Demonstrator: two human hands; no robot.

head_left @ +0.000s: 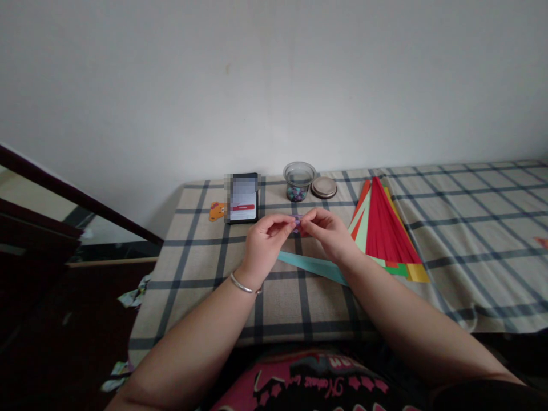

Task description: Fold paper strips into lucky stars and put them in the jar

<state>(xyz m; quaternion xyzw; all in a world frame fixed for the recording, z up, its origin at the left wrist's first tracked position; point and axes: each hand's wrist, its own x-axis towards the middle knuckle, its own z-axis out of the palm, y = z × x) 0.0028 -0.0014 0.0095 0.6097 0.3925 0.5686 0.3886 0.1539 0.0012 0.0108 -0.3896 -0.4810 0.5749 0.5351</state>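
Between the fingertips of both hands is a small purple piece of folded paper (297, 223), mostly covered by the fingers. My left hand (269, 237) pinches it from the left, a silver bangle (243, 283) round the wrist. From the right, my right hand (327, 231) pinches the same piece with thumb and forefinger. Under the hands a light blue paper strip (314, 266) lies on the tablecloth, its right part passing beneath my right forearm. To the right, a fan of red paper strips (382, 228) lies with green, orange and yellow ones.
Behind the hands stands a clear jar (298, 181) with small coloured pieces at its bottom, its round lid (324, 187) beside it. A phone (244, 198) with a lit screen is at the back left, next to an orange bear-shaped cutout (217, 211). A wall (274, 85) rises behind the table.
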